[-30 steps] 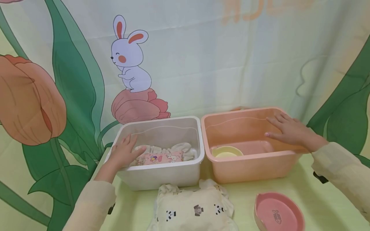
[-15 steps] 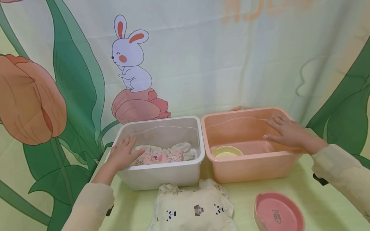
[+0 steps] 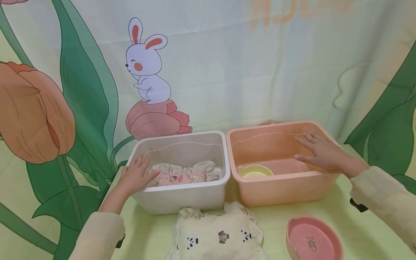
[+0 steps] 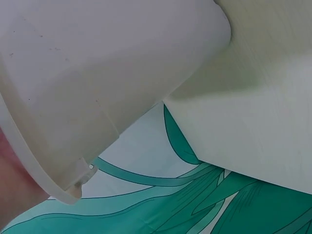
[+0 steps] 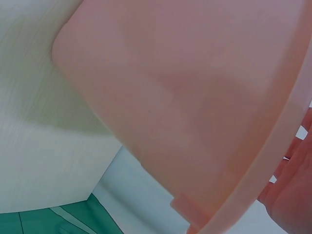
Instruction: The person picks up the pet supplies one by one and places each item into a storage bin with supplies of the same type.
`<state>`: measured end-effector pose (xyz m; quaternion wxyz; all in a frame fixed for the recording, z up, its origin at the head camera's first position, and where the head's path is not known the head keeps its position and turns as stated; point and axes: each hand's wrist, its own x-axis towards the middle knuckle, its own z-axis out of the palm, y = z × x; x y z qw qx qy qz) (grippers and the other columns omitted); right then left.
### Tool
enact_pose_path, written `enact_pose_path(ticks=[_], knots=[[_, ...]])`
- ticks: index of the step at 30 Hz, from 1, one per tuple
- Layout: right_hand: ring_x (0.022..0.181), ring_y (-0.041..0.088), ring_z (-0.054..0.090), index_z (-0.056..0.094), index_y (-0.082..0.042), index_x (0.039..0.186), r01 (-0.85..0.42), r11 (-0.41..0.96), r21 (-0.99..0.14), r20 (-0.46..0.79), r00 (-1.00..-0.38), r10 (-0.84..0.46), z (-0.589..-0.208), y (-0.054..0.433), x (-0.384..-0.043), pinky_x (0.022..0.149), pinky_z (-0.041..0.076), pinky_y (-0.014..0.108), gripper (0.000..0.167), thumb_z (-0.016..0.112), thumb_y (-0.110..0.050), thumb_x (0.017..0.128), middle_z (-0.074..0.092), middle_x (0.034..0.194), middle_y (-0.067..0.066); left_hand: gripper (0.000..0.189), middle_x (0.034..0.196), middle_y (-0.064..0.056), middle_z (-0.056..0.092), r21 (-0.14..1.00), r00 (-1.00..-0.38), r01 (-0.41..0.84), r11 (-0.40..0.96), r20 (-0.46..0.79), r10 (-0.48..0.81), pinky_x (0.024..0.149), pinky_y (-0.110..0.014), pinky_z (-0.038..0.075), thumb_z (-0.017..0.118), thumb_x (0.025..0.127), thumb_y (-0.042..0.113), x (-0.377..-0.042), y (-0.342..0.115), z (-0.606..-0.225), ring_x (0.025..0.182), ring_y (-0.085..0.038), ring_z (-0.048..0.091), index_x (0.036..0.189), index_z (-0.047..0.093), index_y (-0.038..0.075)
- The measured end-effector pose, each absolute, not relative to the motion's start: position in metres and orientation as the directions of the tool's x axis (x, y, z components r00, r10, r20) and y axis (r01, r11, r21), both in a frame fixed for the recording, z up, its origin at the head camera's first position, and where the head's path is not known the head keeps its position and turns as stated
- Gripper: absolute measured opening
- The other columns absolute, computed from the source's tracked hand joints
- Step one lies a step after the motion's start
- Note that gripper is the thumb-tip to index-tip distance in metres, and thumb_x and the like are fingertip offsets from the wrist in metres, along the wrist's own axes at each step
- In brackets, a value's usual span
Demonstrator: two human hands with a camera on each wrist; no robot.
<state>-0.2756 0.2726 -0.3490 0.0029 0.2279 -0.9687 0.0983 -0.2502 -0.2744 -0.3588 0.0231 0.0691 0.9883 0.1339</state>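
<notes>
My left hand (image 3: 134,175) lies with straight, spread fingers over the left rim of a white plastic bin (image 3: 182,198). Inside that bin is a small pink pillow (image 3: 185,177) with a ruffled cream edge and rabbit prints. On the other side, my right hand (image 3: 321,150) extends over the right part of a peach plastic bin (image 3: 286,189), fingers spread and holding nothing. A pale yellow dish (image 3: 256,170) sits in the peach bin, partly hidden by its front wall. Each wrist view shows the outer wall of its bin, with part of the hand (image 5: 295,190) at the rim.
The two bins stand side by side on a pale green table (image 3: 149,234). In front lies a cream ruffled pillow (image 3: 217,236) with panda and dog prints. A pink round dish (image 3: 315,238) is at the front right. A printed curtain (image 3: 227,72) hangs behind.
Both hands stay over the bins with small shifts: the right hand slides slightly left, and the left hand moves slightly left. The bins, pillows and dishes have not moved.
</notes>
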Motion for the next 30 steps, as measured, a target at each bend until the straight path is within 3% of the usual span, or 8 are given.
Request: enact_pose_path(ticks=[30], knots=[[0.129,0.045,0.016,0.031,-0.002,0.136,-0.478,0.857,-0.194,0.086,-0.878,-0.470,-0.346,0.267,-0.260,0.099,0.016,0.061,0.073,0.052,-0.047,0.083,0.020,0.141,0.029,0.084,0.143,-0.031,0.007,0.260,-0.989,0.148,0.954,0.035,0.143,0.098,-0.066,0.008,0.038,0.086,0.056,-0.231,-0.290,-0.355,0.129,-0.050,0.005,0.138,0.017,-0.006]])
